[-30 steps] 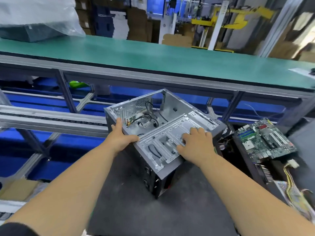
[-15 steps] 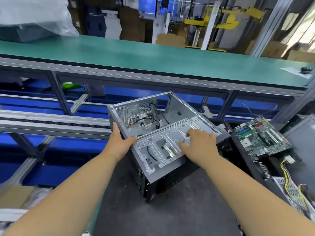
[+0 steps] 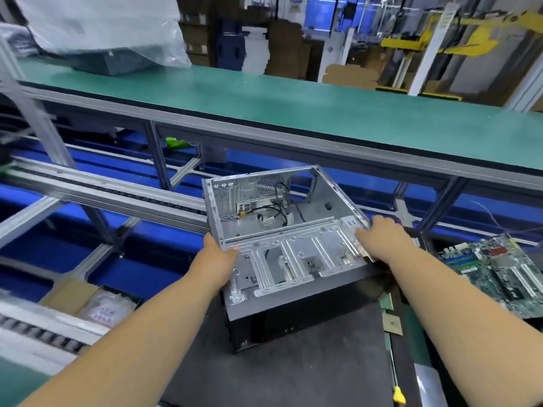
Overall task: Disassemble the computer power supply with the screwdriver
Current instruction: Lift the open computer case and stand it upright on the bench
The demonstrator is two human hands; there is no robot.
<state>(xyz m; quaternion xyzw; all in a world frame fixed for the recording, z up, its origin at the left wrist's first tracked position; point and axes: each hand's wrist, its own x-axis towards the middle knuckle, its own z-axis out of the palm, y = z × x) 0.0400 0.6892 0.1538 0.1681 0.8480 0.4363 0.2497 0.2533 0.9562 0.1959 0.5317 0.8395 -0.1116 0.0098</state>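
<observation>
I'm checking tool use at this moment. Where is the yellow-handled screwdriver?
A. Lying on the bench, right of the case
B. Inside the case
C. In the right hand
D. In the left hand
A: the screwdriver lies on the bench right of the case, while the left hand and right hand both hold the case's edges.

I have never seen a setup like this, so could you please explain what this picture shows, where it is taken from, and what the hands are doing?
The picture comes from a camera worn on a person's head, looking down at their bare arms. No robot is involved. The left hand grips the left edge of an opened computer case, and the right hand holds its right side. The case stands on a dark mat. Inside it are loose black cables. To the right lies a green circuit board, and a yellow-handled screwdriver lies unused on the mat. Behind runs a green conveyor belt.
</observation>
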